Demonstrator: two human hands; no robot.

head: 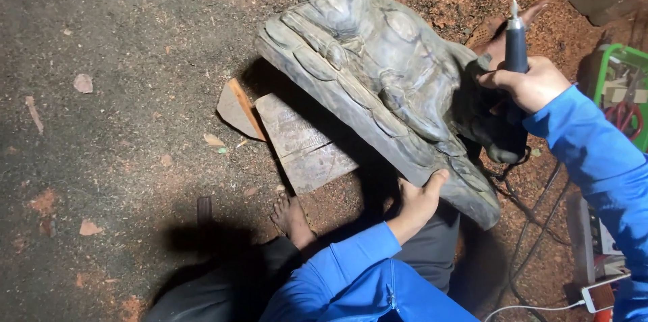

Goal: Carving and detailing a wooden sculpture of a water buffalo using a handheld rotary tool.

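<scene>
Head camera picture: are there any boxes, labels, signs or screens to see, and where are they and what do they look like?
Phone: bottom right on the ground, a flat white-edged slab with a white cable plugged in; its screen barely shows.
Green crate: right edge, past the right hand holding a dark rotary tool; bright green frame, pale cardboard-like pieces and something red inside.
No signs visible.

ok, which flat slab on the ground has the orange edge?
The small wedge-shaped slab, left of the bigger grey rectangular slab; the bigger one has no orange edge.
</scene>
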